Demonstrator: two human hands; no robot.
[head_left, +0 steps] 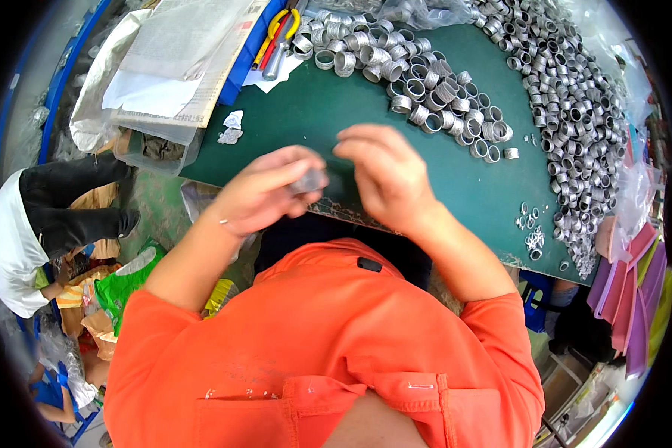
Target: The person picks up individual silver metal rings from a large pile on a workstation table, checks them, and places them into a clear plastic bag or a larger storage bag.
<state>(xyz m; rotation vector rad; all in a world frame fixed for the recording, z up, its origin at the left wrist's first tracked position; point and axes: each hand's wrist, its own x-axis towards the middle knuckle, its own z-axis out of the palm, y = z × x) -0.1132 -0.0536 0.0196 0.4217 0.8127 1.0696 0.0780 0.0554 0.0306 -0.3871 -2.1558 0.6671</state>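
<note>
A: Nearest entries?
B: Left hand (265,187), 10 o'clock of centre: fingertips pinched on one grey metal piece (309,181) (motion-blurred), at 11 o'clock.
A: And opposite?
B: Right hand (387,170), 1 o'clock: fingers bent, just beside the piece — whether they hold anything, I cannot tell.
A: Beyond, on the green table (291,112)?
B: Small metal bits (534,240), 3 o'clock; crumpled scraps (232,127), 10 o'clock; a band of metal rings (446,91), 1 o'clock.
A: Farther?
B: Larger ring heap (575,112), 2 o'clock; hand tools (275,61), 11 o'clock.
</note>
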